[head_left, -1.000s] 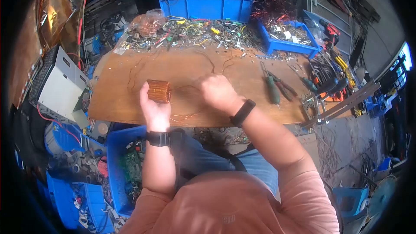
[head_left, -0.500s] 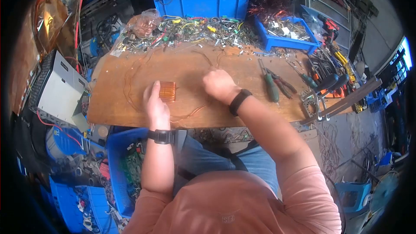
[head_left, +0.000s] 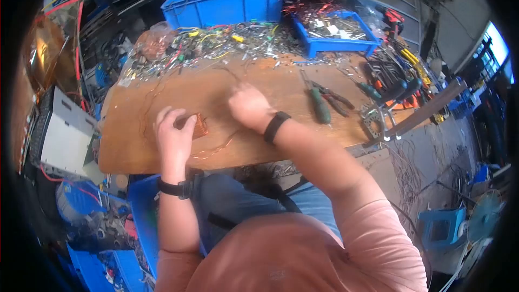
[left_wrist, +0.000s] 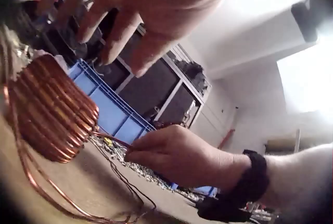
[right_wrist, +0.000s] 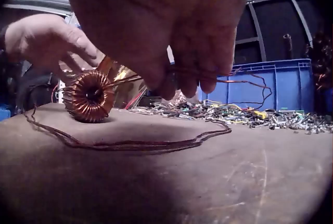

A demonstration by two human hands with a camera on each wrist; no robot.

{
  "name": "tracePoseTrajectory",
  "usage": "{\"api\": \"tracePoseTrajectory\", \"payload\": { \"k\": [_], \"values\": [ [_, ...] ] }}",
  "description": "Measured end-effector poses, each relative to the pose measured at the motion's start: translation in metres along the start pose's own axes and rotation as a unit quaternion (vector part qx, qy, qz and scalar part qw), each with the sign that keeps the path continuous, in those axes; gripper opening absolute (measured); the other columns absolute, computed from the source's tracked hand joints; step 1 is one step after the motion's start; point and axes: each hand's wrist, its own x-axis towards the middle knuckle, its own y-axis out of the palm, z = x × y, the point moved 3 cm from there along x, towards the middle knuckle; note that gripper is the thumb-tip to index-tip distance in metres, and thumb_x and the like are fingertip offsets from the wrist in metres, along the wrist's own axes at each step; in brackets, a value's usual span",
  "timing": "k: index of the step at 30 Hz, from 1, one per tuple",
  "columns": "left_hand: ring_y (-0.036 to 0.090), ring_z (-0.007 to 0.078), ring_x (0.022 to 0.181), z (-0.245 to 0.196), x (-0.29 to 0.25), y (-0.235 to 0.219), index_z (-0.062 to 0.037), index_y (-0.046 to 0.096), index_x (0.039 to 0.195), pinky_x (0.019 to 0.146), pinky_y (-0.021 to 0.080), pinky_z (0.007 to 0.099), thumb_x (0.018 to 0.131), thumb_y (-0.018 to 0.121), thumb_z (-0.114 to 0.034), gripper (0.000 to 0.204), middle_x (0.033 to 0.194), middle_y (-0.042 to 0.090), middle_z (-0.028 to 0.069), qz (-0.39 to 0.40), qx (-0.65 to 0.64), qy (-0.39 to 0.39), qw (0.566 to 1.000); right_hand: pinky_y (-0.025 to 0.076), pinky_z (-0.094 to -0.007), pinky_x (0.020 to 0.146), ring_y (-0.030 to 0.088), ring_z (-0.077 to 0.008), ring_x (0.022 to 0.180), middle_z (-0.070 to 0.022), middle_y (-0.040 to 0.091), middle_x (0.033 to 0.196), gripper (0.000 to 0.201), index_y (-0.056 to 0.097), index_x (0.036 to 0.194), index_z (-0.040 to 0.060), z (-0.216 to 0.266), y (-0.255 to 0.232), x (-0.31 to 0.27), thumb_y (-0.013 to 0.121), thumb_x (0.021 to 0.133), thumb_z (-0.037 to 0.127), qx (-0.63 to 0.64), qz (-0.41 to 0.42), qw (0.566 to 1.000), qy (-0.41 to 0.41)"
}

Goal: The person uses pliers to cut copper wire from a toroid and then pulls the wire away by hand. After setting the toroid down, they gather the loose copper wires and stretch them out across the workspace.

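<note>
Left hand [head_left: 172, 132] curls over the copper coil [head_left: 198, 126], steadying it on edge on the wooden bench [head_left: 135, 146]. Copper wire [right_wrist: 130, 143] already pulled off lies in a long loop across the bench; the coil looks mostly wound, so judged early in the unwinding. Right hand [head_left: 247, 107] pinches the wire near the coil, fingers closed on the strand. Further right: green-handled pliers [head_left: 320, 109], untouched.
</note>
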Motion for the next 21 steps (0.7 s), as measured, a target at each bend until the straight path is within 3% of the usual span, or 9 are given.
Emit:
{"api": "tracePoseTrajectory", "payload": {
  "k": [1,3,6,9,11,13,15,18,21],
  "values": [
    [0.052,0.0339,0.114,-0.011,0.001,0.003,-0.0026,0.066,0.101,0.099,0.04,0.0401,0.079,0.07,-0.016,0.027,0.12,0.056,0.0206,0.011,0.037,0.041,0.998,0.043,-0.0403,0.095,0.059,-0.0274,0.102,-0.0137,0.063,0.103,0.023,0.071,0.089,0.0059,0.001,-0.005,-0.001,0.05,0.082,0.013,-0.01,0.037,0.999,0.012],
    [0.052,0.0348,0.112,-0.02,0.004,0.021,-0.0023,0.065,0.104,0.097,0.041,0.0402,0.079,0.069,-0.014,0.027,0.118,0.057,0.0202,0.056,0.004,0.079,0.995,0.043,-0.0413,0.096,0.059,-0.0283,0.101,-0.0142,0.063,0.101,0.023,0.07,0.09,0.0048,0.003,-0.006,-0.005,0.05,0.081,0.012,-0.02,-0.03,0.999,-0.005],
    [0.052,0.0363,0.11,-0.017,0.003,0.046,-0.0009,0.064,0.107,0.096,0.041,0.0417,0.081,0.065,-0.012,0.029,0.117,0.057,0.0201,0.138,0.046,0.128,0.981,0.045,-0.0407,0.093,0.06,-0.0287,0.099,-0.015,0.062,0.099,0.02,0.068,0.089,0.0033,-0.001,-0.026,-0.027,0.053,0.079,0.011,0.106,-0.198,0.974,0.023],
    [0.052,0.0361,0.106,-0.011,0.003,0.055,-0.0002,0.063,0.109,0.093,0.042,0.0437,0.081,0.061,-0.008,0.03,0.113,0.059,0.0185,0.179,0.052,0.154,0.97,0.048,-0.0395,0.089,0.059,-0.03,0.097,-0.0151,0.062,0.097,0.018,0.066,0.09,0.0026,-0.049,-0.019,-0.057,0.056,0.077,0.012,0.074,-0.112,0.99,0.044],
    [0.053,0.0356,0.105,-0.006,0.009,0.053,-0.0007,0.063,0.111,0.092,0.042,0.0444,0.08,0.061,-0.007,0.032,0.111,0.06,0.0179,0.216,0.039,0.15,0.964,0.05,-0.0388,0.084,0.059,-0.0304,0.096,-0.0152,0.062,0.096,0.019,0.065,0.091,0.0014,-0.086,-0.049,-0.089,0.058,0.078,0.013,0.055,-0.049,0.98,0.186],
    [0.053,0.0353,0.102,0.001,0.014,0.054,-0.0008,0.063,0.108,0.09,0.042,0.0452,0.079,0.062,-0.007,0.029,0.105,0.06,0.0168,0.223,0.061,0.161,0.959,0.051,-0.04,0.082,0.061,-0.0314,0.093,-0.0157,0.063,0.094,0.023,0.064,0.095,0.0001,-0.124,-0.056,-0.118,0.057,0.082,0.018,-0.086,0.043,0.96,0.264],
    [0.054,0.0353,0.102,0.002,0.014,0.052,-0.001,0.064,0.105,0.089,0.042,0.0448,0.079,0.062,-0.007,0.027,0.103,0.06,0.0164,0.233,0.101,0.183,0.95,0.052,-0.0405,0.08,0.063,-0.0325,0.091,-0.0171,0.064,0.095,0.028,0.064,0.098,-0.0013,-0.157,-0.056,-0.146,0.055,0.084,0.022,-0.119,0.059,0.96,0.246],
    [0.054,0.0355,0.098,0.0,0.013,0.053,-0.0018,0.063,0.097,0.086,0.042,0.046,0.081,0.06,-0.01,0.018,0.099,0.06,0.0153,0.212,0.129,0.202,0.947,0.053,-0.0403,0.079,0.064,-0.0329,0.094,-0.0196,0.063,0.103,0.032,0.063,0.102,-0.001,-0.176,-0.041,-0.166,0.053,0.085,0.024,-0.125,0.129,0.936,0.304],
    [0.055,0.036,0.095,-0.002,0.02,0.059,-0.0026,0.063,0.09,0.084,0.041,0.0476,0.083,0.056,-0.012,0.014,0.093,0.061,0.0151,0.251,0.119,0.217,0.936,0.051,-0.0433,0.079,0.064,-0.0361,0.09,-0.0224,0.064,0.098,0.045,0.066,0.091,0.0011,-0.183,-0.034,-0.177,0.052,0.089,0.044,-0.07,0.077,0.94,0.325]
  ]
}}
